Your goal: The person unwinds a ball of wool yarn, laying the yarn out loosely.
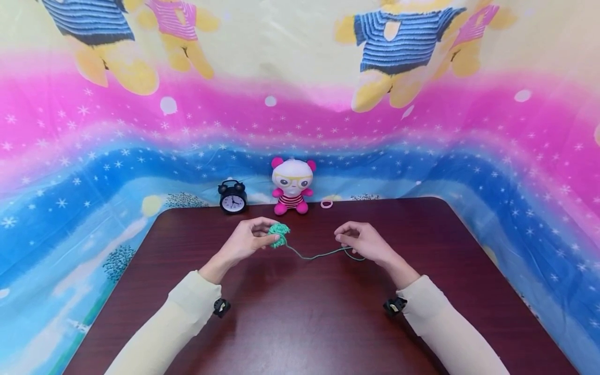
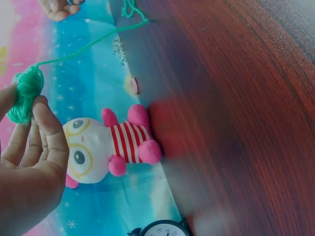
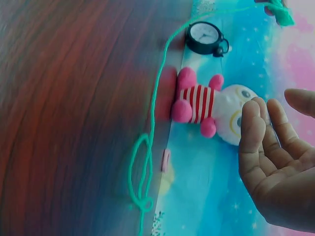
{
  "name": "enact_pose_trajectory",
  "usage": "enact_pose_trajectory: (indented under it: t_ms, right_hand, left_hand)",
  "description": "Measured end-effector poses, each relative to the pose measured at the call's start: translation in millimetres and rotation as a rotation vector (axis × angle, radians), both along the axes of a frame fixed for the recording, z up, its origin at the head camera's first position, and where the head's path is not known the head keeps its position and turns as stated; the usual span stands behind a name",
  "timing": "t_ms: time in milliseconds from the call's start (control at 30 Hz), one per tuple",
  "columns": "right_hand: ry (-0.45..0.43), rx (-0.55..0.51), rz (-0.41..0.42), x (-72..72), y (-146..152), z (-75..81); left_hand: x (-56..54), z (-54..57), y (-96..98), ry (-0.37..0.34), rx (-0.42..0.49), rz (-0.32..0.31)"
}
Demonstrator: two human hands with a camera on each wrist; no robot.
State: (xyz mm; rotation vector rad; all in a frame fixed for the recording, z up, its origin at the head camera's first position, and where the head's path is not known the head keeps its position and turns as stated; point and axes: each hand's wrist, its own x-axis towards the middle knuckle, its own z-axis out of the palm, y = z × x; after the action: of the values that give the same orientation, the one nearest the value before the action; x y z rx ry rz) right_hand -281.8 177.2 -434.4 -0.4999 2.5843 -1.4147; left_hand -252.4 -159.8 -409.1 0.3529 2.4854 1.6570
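A small wound bundle of green yarn [image 1: 279, 229] is pinched between the thumb and fingers of my left hand [image 1: 244, 240]. In the left wrist view the bundle [image 2: 28, 91] looks thick in the middle. A loose strand [image 3: 154, 105] runs from it across to the right and makes a small loop on the table, below my right hand [image 1: 367, 241]. That hand hovers with loosely bent fingers; in the right wrist view its thumb stands apart from the fingertips and nothing lies between them.
At the back of the dark wooden table [image 1: 290, 323] sit a black alarm clock [image 1: 233, 200], a pink and white panda toy [image 1: 292, 186] and a small pink ring [image 1: 326, 204]. A patterned cloth [image 1: 300, 120] hangs behind and around the table.
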Motion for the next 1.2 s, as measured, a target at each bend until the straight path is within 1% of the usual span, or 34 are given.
enact_pose_trajectory:
  t_ms: [133, 300, 567, 867, 1200]
  right_hand:
    - [0.017, -0.006, 0.019, 2.2, -8, -0.5]
    - [0.013, -0.012, 0.049, 4.7, -18, -2.2]
    - [-0.008, -0.052, 0.092, 10.7, -35, -2.2]
    - [0.0, -0.081, 0.137, 13.1, -55, -5.3]
    - [-0.018, -0.096, 0.162, 17.9, -76, -4.2]
  left_hand:
    - [0.5, 0.2, 0.7, -0.004, 0.002, 0.007]
    - [1.7, 0.8, 0.9, -0.008, -0.012, 0.009]
    - [0.7, 0.4, 3.3, -0.01, -0.001, -0.001]
    - [1.1, -0.7, 5.5, -0.009, 0.0, 0.003]
    - [-0.5, -3.1, 6.6, -0.017, 0.015, -0.022]
